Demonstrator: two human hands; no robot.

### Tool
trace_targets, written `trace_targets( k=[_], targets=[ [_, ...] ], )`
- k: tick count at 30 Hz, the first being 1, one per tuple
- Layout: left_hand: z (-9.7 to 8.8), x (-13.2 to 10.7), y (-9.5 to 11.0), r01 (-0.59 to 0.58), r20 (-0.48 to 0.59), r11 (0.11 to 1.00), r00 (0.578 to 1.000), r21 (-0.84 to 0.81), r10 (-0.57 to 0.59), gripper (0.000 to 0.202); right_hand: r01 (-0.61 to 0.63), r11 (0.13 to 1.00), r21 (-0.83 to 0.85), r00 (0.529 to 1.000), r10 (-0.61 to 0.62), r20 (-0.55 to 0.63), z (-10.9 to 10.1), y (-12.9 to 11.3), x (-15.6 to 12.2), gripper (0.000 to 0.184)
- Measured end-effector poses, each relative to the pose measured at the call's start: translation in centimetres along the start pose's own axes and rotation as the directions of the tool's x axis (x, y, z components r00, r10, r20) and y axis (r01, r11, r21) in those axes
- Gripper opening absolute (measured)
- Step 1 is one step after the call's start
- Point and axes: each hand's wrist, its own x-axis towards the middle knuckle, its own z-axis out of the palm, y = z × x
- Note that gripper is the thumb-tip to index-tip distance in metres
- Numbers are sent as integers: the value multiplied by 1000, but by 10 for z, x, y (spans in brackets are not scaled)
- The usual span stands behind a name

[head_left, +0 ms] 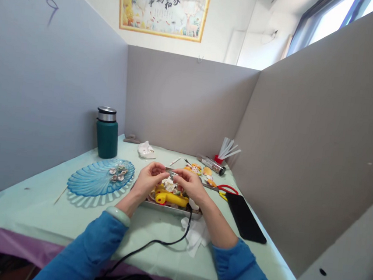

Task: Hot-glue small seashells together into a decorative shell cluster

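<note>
My left hand (pixel 151 180) and my right hand (pixel 191 185) face each other over a metal tray (pixel 169 209). On both, thumb and fingers are drawn together in a pinch; anything held between the fingertips is too small or hidden to name. Below them, in the tray, lies a yellow glue gun (pixel 171 198), its black cord (pixel 153 242) trailing toward the front edge. White, shell-like pieces (pixel 169 185) are heaped behind the gun, partly covered by my hands. To the left, a blue scalloped plate (pixel 87 179) carries a cluster of small shell-like pieces (pixel 117 173).
A green bottle (pixel 106 136) stands at back left, near crumpled white paper (pixel 146 149). At right are red-and-yellow-handled scissors (pixel 227 189), a black phone (pixel 245 218), a clear tube (pixel 212 164) and white sticks in a red cup (pixel 218 159). Tissue (pixel 197 238) lies before the tray. Grey partitions enclose the table.
</note>
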Motion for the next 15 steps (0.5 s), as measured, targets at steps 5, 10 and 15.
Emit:
trace_targets(
  k=[5,10,15],
  targets=[
    [0,0,2,-18,27,998,999,-64,20,29,-120,971,206,993,114,38,-2,-10,-2,36],
    [1,-2,6,-32,40,994,999,-107,36,34,-175,892,416,983,134,125,-6,-12,-4,36],
    [3,-5,7,-54,196,976,976,-209,96,55,-239,840,487,968,169,185,0,-14,-6,41]
  ],
)
